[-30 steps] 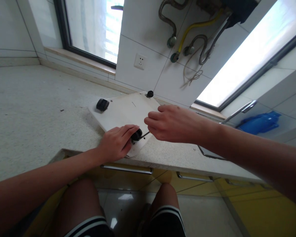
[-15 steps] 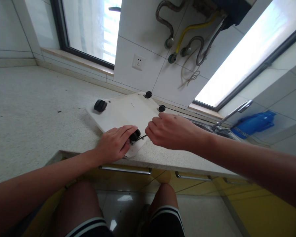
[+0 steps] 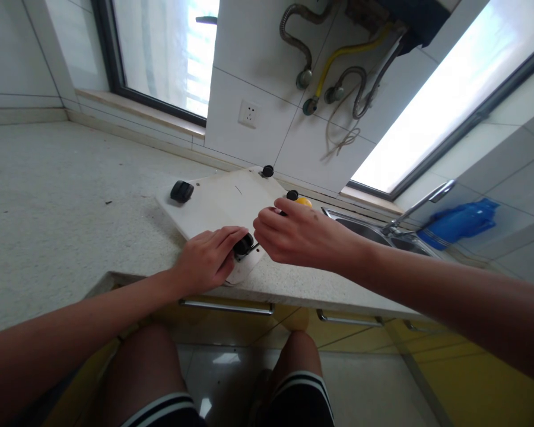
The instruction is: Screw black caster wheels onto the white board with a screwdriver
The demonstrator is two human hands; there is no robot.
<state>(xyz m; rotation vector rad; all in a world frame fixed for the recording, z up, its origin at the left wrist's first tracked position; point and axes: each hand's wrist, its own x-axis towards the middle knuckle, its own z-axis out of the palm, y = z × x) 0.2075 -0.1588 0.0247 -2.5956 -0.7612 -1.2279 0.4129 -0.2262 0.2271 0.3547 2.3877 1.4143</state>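
A white board [image 3: 231,193] lies on the countertop with black caster wheels at its corners. My left hand [image 3: 209,255] is closed around the near caster wheel [image 3: 243,244], fingertips on its top and thumb at its side. In my right hand [image 3: 289,234] is a screwdriver [image 3: 303,202], its yellow and black handle mostly hidden by the fist. Its thin metal shaft slants down to the base of that caster; the tip's exact contact cannot be made out. Another caster wheel [image 3: 182,191] stands at the board's left corner, and two small ones [image 3: 267,171] sit along the far side.
The speckled countertop [image 3: 71,196] runs left and right of the board. To the right are a sink [image 3: 360,230], a faucet [image 3: 420,204] and a blue item [image 3: 463,222]. Hoses and a socket [image 3: 249,112] are on the tiled wall. Drawer handles [image 3: 226,307] line the front below.
My right hand has turned and shifted slightly left and up, so the screwdriver's yellow handle end now shows behind it. My left hand and the board have stayed in place.
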